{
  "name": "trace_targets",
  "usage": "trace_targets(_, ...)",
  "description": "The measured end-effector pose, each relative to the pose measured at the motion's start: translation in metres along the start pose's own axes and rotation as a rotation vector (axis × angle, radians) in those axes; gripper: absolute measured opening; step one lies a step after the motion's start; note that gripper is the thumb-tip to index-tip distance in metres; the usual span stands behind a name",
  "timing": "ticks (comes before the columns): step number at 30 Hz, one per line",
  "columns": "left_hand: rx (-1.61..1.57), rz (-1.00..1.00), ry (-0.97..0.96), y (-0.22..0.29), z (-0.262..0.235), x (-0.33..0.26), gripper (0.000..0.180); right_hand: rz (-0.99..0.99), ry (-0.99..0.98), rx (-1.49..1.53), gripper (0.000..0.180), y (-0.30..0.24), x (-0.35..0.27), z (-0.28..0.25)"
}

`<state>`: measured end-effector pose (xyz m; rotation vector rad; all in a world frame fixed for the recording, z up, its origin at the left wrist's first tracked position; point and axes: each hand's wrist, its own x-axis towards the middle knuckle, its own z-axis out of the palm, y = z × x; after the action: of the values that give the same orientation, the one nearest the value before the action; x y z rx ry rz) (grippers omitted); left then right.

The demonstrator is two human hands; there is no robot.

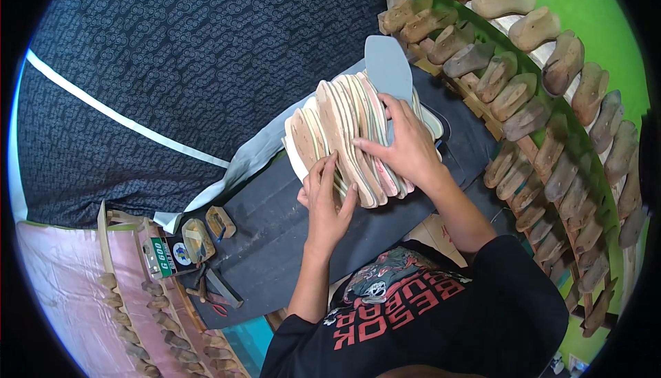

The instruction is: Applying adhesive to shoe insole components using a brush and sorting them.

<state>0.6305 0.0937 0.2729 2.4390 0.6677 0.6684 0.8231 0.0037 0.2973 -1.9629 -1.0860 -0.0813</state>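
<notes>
A thick row of shoe insoles (335, 123), tan, cream and pinkish, stands on edge, packed side by side on the dark worktable (275, 223). My left hand (324, 206) grips the near left part of the row, its fingers against a tan insole and its thumb at the lower edge. Across the right part, my right hand (411, 145) has its thumb on a tan insole and its fingers over the pieces farther right. Rising behind the right end is a larger grey sole-shaped sheet (387, 68). My right hand hides some of the insoles.
Wooden shoe lasts (513, 96) fill curved racks at the right, with more lasts (175, 340) at the lower left. Near the table's left end lie pliers (218, 307), a grey bar (224, 288), an open container (198, 240) and a smaller tub (221, 222). Dark patterned cloth (206, 54) hangs beyond.
</notes>
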Motion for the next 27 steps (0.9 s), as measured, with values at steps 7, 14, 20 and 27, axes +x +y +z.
trace_targets(7,-0.129,0.020,0.030,-0.014,0.006,0.000,0.065,0.081,-0.121,-0.069,0.107,-0.024,0.010,-0.002)
trace_targets(14,-0.278,0.159,0.101,-0.035,0.003,-0.001,0.057,0.115,-0.073,-0.270,0.112,-0.035,0.006,0.018)
trace_targets(20,-0.343,0.137,0.116,-0.053,-0.008,-0.005,0.058,0.101,0.010,-0.326,0.109,-0.060,0.002,0.034)
trace_targets(27,-0.360,0.211,0.038,-0.062,-0.009,-0.006,0.066,0.141,0.067,-0.271,0.109,-0.062,0.003,0.049)
